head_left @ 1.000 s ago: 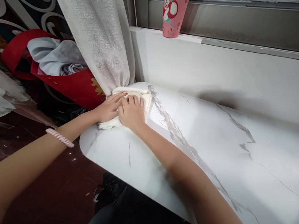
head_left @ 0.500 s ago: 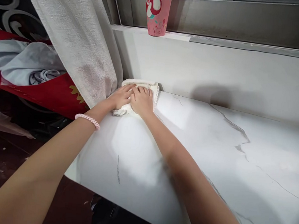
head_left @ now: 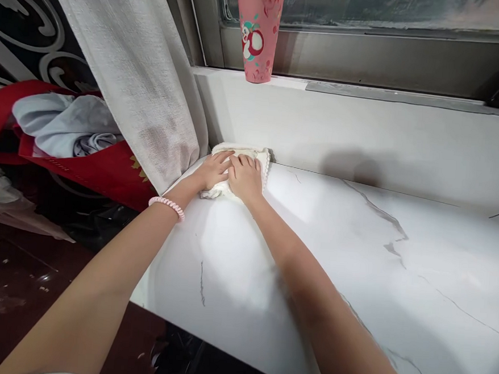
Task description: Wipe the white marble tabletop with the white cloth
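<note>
A folded cream-white cloth (head_left: 256, 152) with a scalloped edge lies at the back left corner of the white marble-patterned table (head_left: 243, 278), close to the wall. My left hand (head_left: 213, 172) rests flat on the cloth's left part, fingers spread and pointing right. Beside it, my right hand (head_left: 245, 178) presses down on the cloth's middle, its fingers stretched forward and slightly apart. The fingertips of both hands nearly touch. Neither hand wraps around the cloth; both lie on top of it. A pink coiled band (head_left: 168, 206) circles my left wrist.
A pink patterned cup (head_left: 259, 45) stands on the window sill (head_left: 367, 95) behind the table. A pale curtain (head_left: 142, 71) hangs at the left, close to my left hand. Beyond it sits a red bag (head_left: 92, 170) stuffed with light fabric.
The view has tilted up and shifted left, so more of the cup and window shows. Both hands stay on the cloth in the same corner, with little visible movement over the table.
</note>
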`<action>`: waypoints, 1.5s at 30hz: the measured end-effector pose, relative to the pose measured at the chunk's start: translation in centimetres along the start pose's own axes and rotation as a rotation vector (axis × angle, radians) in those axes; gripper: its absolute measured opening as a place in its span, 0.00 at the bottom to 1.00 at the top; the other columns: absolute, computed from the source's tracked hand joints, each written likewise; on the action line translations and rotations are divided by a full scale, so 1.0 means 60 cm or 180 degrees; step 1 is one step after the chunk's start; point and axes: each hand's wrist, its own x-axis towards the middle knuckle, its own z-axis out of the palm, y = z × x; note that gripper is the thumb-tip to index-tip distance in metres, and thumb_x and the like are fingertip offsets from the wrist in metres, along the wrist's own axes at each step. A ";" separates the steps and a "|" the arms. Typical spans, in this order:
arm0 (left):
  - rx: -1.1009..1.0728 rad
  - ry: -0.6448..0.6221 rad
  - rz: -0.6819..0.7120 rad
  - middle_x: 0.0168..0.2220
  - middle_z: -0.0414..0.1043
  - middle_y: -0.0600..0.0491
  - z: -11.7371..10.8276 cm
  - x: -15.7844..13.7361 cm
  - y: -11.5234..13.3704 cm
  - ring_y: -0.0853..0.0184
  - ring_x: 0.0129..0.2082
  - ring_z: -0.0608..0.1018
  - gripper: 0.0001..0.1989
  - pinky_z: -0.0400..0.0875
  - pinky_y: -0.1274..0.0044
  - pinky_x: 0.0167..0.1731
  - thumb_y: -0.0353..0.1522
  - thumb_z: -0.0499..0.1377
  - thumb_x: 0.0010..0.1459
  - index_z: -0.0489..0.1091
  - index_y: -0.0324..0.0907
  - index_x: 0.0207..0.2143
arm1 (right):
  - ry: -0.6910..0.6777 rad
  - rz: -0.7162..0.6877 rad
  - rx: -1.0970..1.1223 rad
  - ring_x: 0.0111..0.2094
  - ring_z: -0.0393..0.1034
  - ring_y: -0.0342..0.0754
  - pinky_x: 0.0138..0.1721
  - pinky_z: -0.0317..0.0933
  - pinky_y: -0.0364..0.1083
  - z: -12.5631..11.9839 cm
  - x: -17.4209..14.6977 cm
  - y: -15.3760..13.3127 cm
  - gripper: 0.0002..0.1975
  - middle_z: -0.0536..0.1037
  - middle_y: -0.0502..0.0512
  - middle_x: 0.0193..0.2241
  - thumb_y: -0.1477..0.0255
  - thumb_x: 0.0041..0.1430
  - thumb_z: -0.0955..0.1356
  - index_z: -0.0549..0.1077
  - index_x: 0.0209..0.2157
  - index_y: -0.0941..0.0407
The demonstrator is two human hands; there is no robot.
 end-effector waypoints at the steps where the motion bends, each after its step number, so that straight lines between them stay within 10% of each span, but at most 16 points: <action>1: 0.0017 -0.0022 -0.0006 0.69 0.48 0.42 -0.002 -0.003 0.009 0.53 0.67 0.53 0.27 0.48 0.57 0.64 0.35 0.49 0.63 0.57 0.40 0.64 | 0.0032 -0.0002 0.0027 0.56 0.61 0.53 0.63 0.43 0.57 -0.003 -0.005 0.002 0.19 0.72 0.60 0.54 0.75 0.67 0.56 0.69 0.55 0.58; 17: -0.0233 -0.0008 0.0102 0.69 0.48 0.42 -0.011 -0.121 0.155 0.52 0.68 0.50 0.29 0.46 0.53 0.63 0.38 0.48 0.61 0.56 0.41 0.64 | -0.0216 -0.0111 -0.0541 0.56 0.59 0.57 0.61 0.44 0.65 -0.088 -0.159 -0.022 0.20 0.69 0.63 0.54 0.72 0.68 0.55 0.66 0.56 0.59; 30: -0.0181 0.0216 0.0314 0.70 0.47 0.47 -0.006 -0.335 0.327 0.50 0.68 0.52 0.40 0.49 0.52 0.63 0.37 0.47 0.61 0.29 0.51 0.70 | -0.1367 -0.0706 -0.1034 0.45 0.65 0.64 0.49 0.61 0.73 -0.231 -0.322 -0.107 0.26 0.70 0.72 0.50 0.66 0.65 0.57 0.65 0.57 0.69; 45: -0.0291 0.0068 -0.0041 0.68 0.50 0.46 -0.003 -0.261 0.341 0.46 0.67 0.52 0.37 0.50 0.47 0.61 0.37 0.49 0.60 0.38 0.51 0.70 | -0.1189 -0.0516 -0.0791 0.50 0.60 0.65 0.53 0.55 0.73 -0.210 -0.290 -0.046 0.22 0.68 0.69 0.52 0.68 0.63 0.58 0.66 0.55 0.63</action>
